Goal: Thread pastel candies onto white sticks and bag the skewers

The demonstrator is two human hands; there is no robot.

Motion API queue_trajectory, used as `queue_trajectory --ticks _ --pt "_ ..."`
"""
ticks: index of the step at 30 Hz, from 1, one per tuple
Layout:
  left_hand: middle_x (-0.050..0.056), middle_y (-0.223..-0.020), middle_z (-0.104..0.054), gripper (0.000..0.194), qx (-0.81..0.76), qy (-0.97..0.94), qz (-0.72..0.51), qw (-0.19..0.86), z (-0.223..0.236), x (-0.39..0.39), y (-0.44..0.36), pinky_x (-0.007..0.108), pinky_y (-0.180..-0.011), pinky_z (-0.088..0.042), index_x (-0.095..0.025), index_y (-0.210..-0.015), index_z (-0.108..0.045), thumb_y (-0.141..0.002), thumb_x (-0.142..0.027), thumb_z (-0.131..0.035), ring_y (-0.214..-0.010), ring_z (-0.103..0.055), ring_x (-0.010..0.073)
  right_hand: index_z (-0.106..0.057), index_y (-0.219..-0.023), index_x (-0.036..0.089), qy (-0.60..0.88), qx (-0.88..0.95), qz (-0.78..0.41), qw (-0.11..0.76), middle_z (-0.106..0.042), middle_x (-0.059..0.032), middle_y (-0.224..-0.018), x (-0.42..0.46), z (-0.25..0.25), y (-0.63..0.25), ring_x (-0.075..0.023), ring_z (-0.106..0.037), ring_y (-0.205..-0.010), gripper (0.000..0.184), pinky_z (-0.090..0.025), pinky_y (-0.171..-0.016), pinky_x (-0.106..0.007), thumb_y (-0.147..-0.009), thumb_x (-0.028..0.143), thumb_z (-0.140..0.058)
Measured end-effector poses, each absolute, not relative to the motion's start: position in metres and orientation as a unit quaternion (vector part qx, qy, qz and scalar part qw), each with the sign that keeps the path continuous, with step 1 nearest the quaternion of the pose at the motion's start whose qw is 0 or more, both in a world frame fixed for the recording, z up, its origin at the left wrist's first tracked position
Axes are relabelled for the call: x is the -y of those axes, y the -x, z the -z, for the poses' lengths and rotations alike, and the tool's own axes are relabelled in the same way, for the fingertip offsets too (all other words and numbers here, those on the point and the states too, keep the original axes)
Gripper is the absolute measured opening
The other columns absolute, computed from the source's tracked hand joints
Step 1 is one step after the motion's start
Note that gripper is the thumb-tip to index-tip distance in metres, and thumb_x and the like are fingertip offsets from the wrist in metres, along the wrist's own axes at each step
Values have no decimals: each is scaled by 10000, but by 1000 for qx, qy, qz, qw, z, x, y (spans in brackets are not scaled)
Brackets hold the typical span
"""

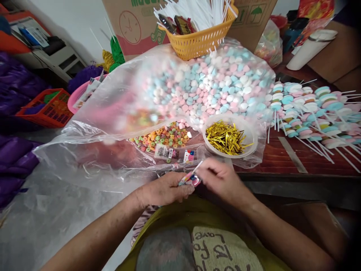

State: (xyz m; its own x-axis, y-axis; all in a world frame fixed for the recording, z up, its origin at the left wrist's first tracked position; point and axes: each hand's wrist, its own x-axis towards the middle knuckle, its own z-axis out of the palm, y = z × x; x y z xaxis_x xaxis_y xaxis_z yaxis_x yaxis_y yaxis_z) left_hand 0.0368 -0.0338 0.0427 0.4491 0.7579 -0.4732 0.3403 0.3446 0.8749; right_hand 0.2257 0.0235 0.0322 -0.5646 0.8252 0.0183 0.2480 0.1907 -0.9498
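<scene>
A: what's the left hand (169, 188) doing?

B: gripping the packet (190, 180) between thumb and fingers, just off the near edge of the table (270, 160). White stick (198, 166) is slanting up from it

A: right hand (218, 177)?

B: fingers are curling in close to the stick's upper end, blurring a bit. Can't tell if they're pinching it

A: what's sitting nearest?

B: sachet (163, 151) and a small printed piece (188, 155) are lying just beyond the packet, ring candies (166, 135) are spreading behind the sachet. Round tub (255, 137) is holding gold ties (225, 137), beyond the right hand

A: further back?

B: big clear bag (70, 139) is holding pink, blue and white candies (208, 86). Yellow basket (197, 43) is standing behind them, carrying white sticks (197, 15) and dark wrappers (184, 24). Carton (138, 35) is standing behind the basket

A: right side?

B: candy skewers (318, 113) are lying in a pile on the table, sticks pointing various ways. White tumbler (311, 49) is leaning beyond them

A: left side?

B: pink basket (76, 96) is showing past the bag, orange crate (53, 109) is sitting beside it
</scene>
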Motion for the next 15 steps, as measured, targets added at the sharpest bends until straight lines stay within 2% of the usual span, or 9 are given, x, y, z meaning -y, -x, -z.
queue_trajectory --ticks 2,4,6,7,10,13,15 --pt "-22 -655 -499 349 -516 -505 -164 672 -43 33 -34 221 -556 -422 -166 -742 -493 -858 -494 -458 -585 -507 100 -540 -781 191 408 730 -403 371 -515 23 -555 -26 -41 -232 -119 -487 -514 192 -423 -526 -252 -902 307 -447" --pt "-19 -648 -511 327 -534 -496 -168 664 -44 30 -34 220 -546 -411 -161 -719 -502 -859 -453 -459 -575 -508 97 -560 -957 202 345 815 -251 392 -628 -45 -753 -25 -48 -237 -186 -592 -758 141 -476 -721 -345 -906 251 -438" --pt "-16 -630 -526 254 -525 -521 -142 658 -45 27 -37 225 -556 -411 -155 -674 -516 -835 -350 -493 -579 -508 100 -566 -1065 220 190 926 -122 301 -647 -96 -1019 -20 -52 -235 -258 -533 -1065 224 -395 -925 -467 -885 181 -438" --pt "-15 -613 -526 217 -507 -534 -122 666 -45 26 -38 230 -557 -413 -153 -651 -521 -811 -298 -509 -576 -506 104 -575 -1077 218 119 959 -81 243 -639 -101 -1068 -17 -52 -233 -274 -500 -1115 259 -352 -969 -501 -878 154 -421" --pt "-22 -570 -509 164 -429 -520 -70 735 -44 22 -39 250 -527 -424 -158 -642 -526 -761 -268 -549 -520 -488 109 -592 -1087 160 24 991 -20 133 -645 -109 -979 -10 -52 -225 -268 -529 -972 306 -310 -1004 -529 -879 135 -370" --pt "-14 -620 -531 220 -359 -477 -81 798 -46 18 -33 269 -532 -456 -170 -718 -527 -723 -363 -633 -526 -511 120 -555 -1157 95 11 992 30 125 -623 -100 -889 -10 -52 -222 -246 -511 -848 332 -286 -1003 -545 -891 163 -369" --pt "-3 -654 -548 304 -338 -468 -89 812 -51 14 -29 273 -545 -470 -175 -749 -511 -706 -442 -651 -544 -530 127 -558 -1133 73 12 986 59 157 -613 -104 -858 -11 -50 -221 -232 -503 -791 323 -327 -934 -542 -887 144 -360"
